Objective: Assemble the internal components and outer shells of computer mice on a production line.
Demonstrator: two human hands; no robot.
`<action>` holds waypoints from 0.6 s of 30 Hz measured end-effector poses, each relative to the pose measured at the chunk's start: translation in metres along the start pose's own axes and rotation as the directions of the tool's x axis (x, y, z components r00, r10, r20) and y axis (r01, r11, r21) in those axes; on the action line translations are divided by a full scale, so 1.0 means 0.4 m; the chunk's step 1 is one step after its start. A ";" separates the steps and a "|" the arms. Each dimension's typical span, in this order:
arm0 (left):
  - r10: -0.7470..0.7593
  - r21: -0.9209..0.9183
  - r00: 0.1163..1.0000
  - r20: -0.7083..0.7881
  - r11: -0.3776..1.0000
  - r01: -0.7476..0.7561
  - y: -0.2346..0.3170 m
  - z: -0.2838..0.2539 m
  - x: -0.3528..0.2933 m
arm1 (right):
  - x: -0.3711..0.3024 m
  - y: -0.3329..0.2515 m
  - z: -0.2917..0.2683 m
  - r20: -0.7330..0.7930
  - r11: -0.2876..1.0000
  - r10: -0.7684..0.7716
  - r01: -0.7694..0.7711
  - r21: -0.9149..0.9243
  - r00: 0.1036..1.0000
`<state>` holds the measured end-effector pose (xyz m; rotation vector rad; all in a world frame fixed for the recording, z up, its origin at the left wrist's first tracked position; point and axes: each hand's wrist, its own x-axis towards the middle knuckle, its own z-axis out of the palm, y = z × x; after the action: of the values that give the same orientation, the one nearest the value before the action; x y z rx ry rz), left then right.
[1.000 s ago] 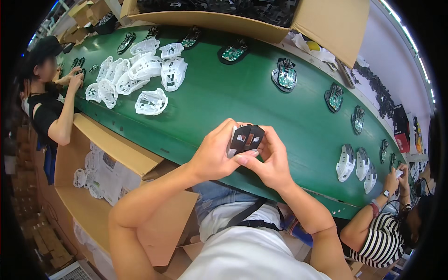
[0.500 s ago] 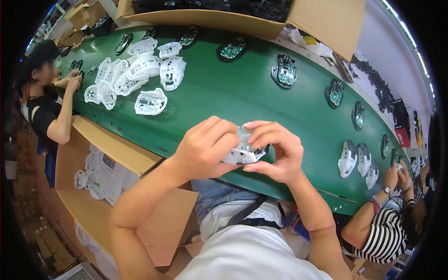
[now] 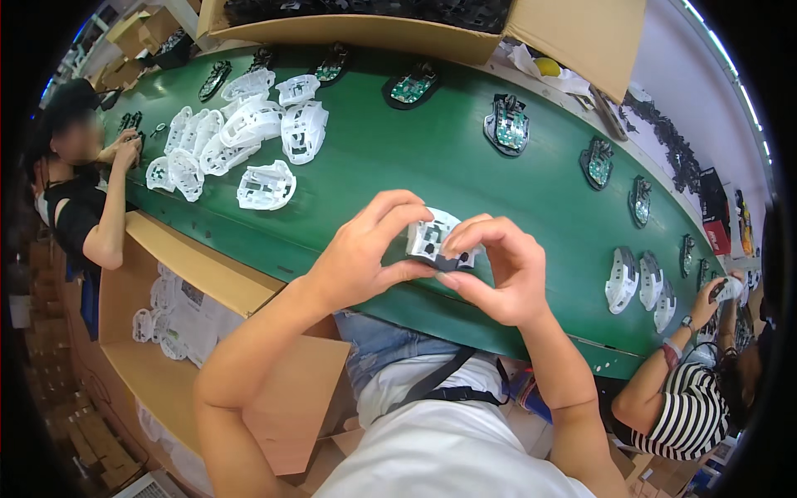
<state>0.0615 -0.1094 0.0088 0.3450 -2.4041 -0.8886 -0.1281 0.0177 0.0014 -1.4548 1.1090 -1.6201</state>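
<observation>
Between my hands, above the near edge of the green work surface [image 3: 365,178], is a computer mouse housing [image 3: 426,239], a white plastic shell with a dark part along its lower side. My left hand [image 3: 353,253] grips its left end, with the fingers on top and the thumb beneath. On the other side, my right hand [image 3: 508,270] pinches it between curled fingers and thumb, hiding its right part. One loose white mouse shell [image 3: 266,185] lies to the left, in front of a pile of similar shells [image 3: 253,123].
Dark mouse bases with green circuit boards [image 3: 506,126] lie along the far side. Several covered mice [image 3: 621,280] sit at right. An open carton [image 3: 191,257] stands at near left; another carton [image 3: 349,31] is at the back. Co-workers sit at left [image 3: 70,191] and right [image 3: 677,411].
The mouse housing has been turned in my hands, so its white face with openings now shows. My left thumb has moved under its lower edge. The right co-worker's hands have lifted a white shell.
</observation>
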 end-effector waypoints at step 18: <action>-0.177 -0.466 0.975 0.135 0.857 0.220 -0.043 -0.002 -0.021 | 0.018 -0.012 0.024 -0.043 0.900 0.099 -0.108 -0.423 0.994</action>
<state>0.0695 -0.1193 -0.0057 0.3685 -2.1488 -1.5808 -0.1196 0.0118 0.0088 -1.6161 1.5995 -1.3733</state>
